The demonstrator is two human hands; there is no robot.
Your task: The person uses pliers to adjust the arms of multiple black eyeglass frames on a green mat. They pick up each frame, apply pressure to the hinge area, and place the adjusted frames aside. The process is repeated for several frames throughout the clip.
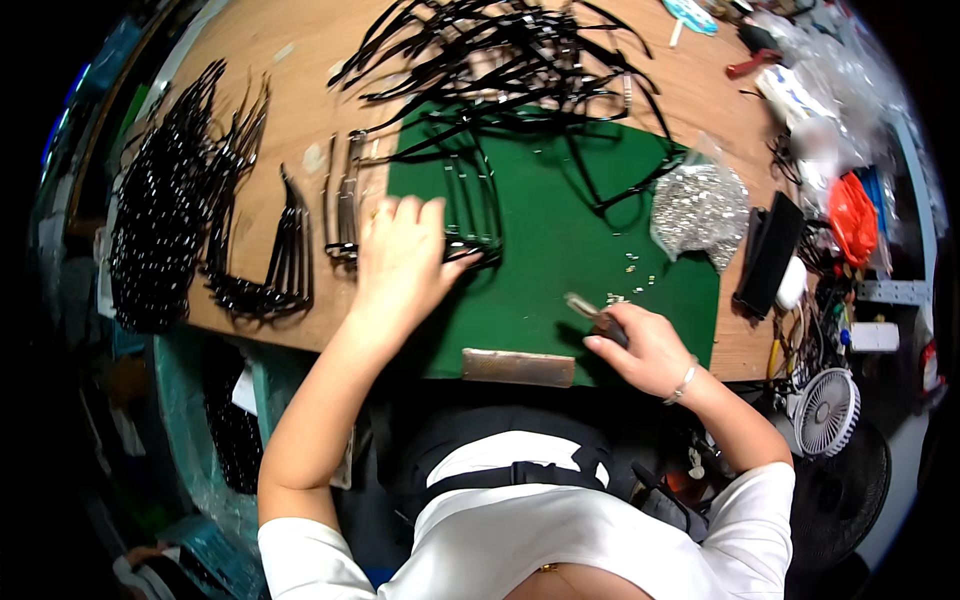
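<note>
Over a small row of black eyeglass frames (483, 243) at the left side of the green mat, my left hand (398, 255) has its fingers curled and its thumb against the front rims. How many frames it grips is hidden under the palm. My right hand (648, 350) is closed around a dark-handled hand tool (606, 325) with a blurred metal tip, perhaps pliers, above the mat's lower right. Several tiny shiny pieces (618, 298) lie just beyond that tip. A large tangled pile of black eyeglass frames (510, 60) spreads across the far side.
The green mat (560, 240) covers the middle of the wooden table. Stacked black frames (160, 220) stand at the left, with a smaller group (260, 295) beside them. A clear bag of small silvery pieces (698, 208), a black case (770, 255) and a white fan (828, 412) are at the right.
</note>
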